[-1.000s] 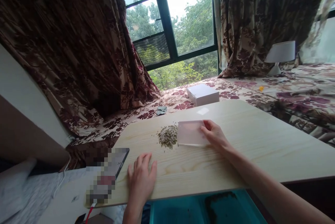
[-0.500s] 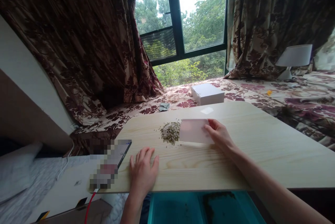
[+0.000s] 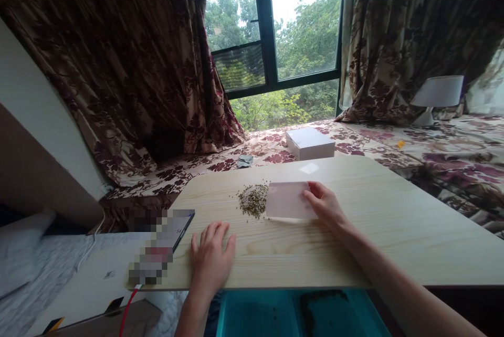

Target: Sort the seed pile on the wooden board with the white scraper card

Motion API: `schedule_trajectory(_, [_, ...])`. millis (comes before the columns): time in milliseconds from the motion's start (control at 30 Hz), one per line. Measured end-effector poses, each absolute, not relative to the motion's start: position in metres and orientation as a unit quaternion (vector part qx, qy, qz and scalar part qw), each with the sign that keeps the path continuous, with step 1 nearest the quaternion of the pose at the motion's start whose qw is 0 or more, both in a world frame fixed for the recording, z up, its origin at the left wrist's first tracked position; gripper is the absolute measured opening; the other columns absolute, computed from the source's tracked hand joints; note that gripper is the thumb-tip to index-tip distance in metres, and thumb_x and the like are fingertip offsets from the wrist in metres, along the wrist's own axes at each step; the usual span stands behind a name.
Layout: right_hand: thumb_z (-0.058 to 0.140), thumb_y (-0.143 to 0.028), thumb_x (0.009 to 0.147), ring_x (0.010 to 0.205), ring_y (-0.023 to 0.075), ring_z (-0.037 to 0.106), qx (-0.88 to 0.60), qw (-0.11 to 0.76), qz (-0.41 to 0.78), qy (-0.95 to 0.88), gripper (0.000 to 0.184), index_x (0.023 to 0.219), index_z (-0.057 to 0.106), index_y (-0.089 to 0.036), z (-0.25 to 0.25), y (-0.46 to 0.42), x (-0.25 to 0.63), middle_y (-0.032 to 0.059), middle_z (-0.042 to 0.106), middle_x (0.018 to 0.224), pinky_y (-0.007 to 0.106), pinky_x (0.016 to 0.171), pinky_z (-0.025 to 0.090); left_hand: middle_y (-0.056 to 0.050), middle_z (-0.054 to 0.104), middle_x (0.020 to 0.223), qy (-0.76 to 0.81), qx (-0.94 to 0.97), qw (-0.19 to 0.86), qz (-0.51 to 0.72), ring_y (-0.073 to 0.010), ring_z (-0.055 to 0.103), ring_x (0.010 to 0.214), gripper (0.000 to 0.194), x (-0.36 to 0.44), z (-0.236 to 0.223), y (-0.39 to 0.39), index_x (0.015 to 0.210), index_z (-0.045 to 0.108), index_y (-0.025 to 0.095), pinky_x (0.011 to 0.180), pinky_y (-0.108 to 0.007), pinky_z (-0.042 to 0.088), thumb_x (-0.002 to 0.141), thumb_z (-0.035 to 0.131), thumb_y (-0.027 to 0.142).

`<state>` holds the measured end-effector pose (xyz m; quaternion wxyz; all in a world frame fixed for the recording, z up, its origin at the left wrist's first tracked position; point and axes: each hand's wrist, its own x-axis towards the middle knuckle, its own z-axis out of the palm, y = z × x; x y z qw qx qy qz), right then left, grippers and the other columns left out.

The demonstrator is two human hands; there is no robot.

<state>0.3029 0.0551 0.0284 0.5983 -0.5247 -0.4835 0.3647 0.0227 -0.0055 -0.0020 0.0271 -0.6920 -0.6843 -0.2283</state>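
Note:
A pale wooden board (image 3: pixel 374 232) lies in front of me. On it sits a small heap of greenish-grey seeds or grains (image 3: pixel 252 201). My right hand (image 3: pixel 325 206) pinches the right edge of a pinkish translucent plastic card (image 3: pixel 286 200), which stands on the board right beside the heap. My left hand (image 3: pixel 210 259) rests flat on the board near its front edge, fingers spread, holding nothing.
A phone (image 3: pixel 173 237) with a red cable lies at the board's left end. A teal bin (image 3: pixel 299 313) sits under the front edge. Behind are a white box (image 3: pixel 309 143), a small crumpled wrapper (image 3: pixel 244 160), a white lamp (image 3: pixel 435 93), floral curtains and a window.
The view has shifted a little. The card and my right hand stay beside the heap; my left hand stays flat on the board.

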Motion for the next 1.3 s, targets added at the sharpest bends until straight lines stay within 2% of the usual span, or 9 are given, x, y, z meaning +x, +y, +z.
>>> schedule_trajectory(267, [0.057, -0.028, 0.063, 0.069, 0.0196, 0.063, -0.556, 0.587, 0.344, -0.478, 0.025, 0.085, 0.062, -0.017, 0.030, 0.056, 0.306, 0.0034, 0.068, 0.071, 0.027, 0.055, 0.048, -0.008, 0.059, 0.122, -0.684, -0.693, 0.025, -0.227, -0.0235, 0.051, 0.114, 0.031, 0.023, -0.002, -0.006, 0.110, 0.059, 0.024, 0.108, -0.054, 0.020, 0.087, 0.041, 0.032])
schedule_trajectory(500, [0.057, -0.030, 0.064, 0.068, 0.0188, 0.064, -0.545, 0.606, 0.329, -0.477, 0.026, 0.086, 0.062, -0.017, 0.026, 0.059, 0.307, 0.0057, 0.070, 0.079, 0.027, 0.053, 0.048, -0.007, 0.059, 0.122, -0.684, -0.691, 0.032, -0.233, -0.0227, 0.051, 0.113, 0.030, 0.023, -0.001, -0.006, 0.110, 0.060, 0.025, 0.108, -0.053, 0.021, 0.086, 0.043, 0.031])
schedule_trajectory(767, [0.058, -0.032, 0.065, 0.068, 0.0193, 0.064, -0.535, 0.582, 0.365, -0.492, 0.025, 0.086, 0.061, -0.018, 0.028, 0.055, 0.304, 0.0042, 0.068, 0.075, 0.027, 0.052, 0.049, -0.008, 0.059, 0.122, -0.682, -0.692, 0.030, -0.235, -0.0242, 0.051, 0.114, 0.030, 0.023, -0.002, -0.005, 0.109, 0.060, 0.024, 0.107, -0.056, 0.022, 0.086, 0.043, 0.031])
schedule_trajectory(1000, [0.062, -0.039, 0.066, 0.073, 0.0183, 0.065, -0.483, 0.609, 0.371, -0.508, 0.032, 0.090, 0.058, -0.019, 0.023, 0.061, 0.301, 0.0059, 0.069, 0.082, 0.026, 0.055, 0.050, -0.008, 0.059, 0.121, -0.681, -0.691, 0.030, -0.239, -0.0241, 0.051, 0.114, 0.030, 0.022, -0.003, -0.005, 0.109, 0.060, 0.024, 0.108, -0.056, 0.021, 0.086, 0.043, 0.031])
schedule_trajectory(1300, [0.065, -0.038, 0.065, 0.070, 0.0174, 0.064, -0.471, 0.612, 0.393, -0.499, 0.033, 0.090, 0.058, -0.018, 0.020, 0.062, 0.299, 0.0057, 0.068, 0.082, 0.024, 0.050, 0.050, -0.008, 0.059, 0.121, -0.681, -0.691, 0.028, -0.240, -0.0241, 0.052, 0.114, 0.030, 0.023, -0.002, -0.006, 0.109, 0.060, 0.024, 0.107, -0.056, 0.021, 0.086, 0.043, 0.031])
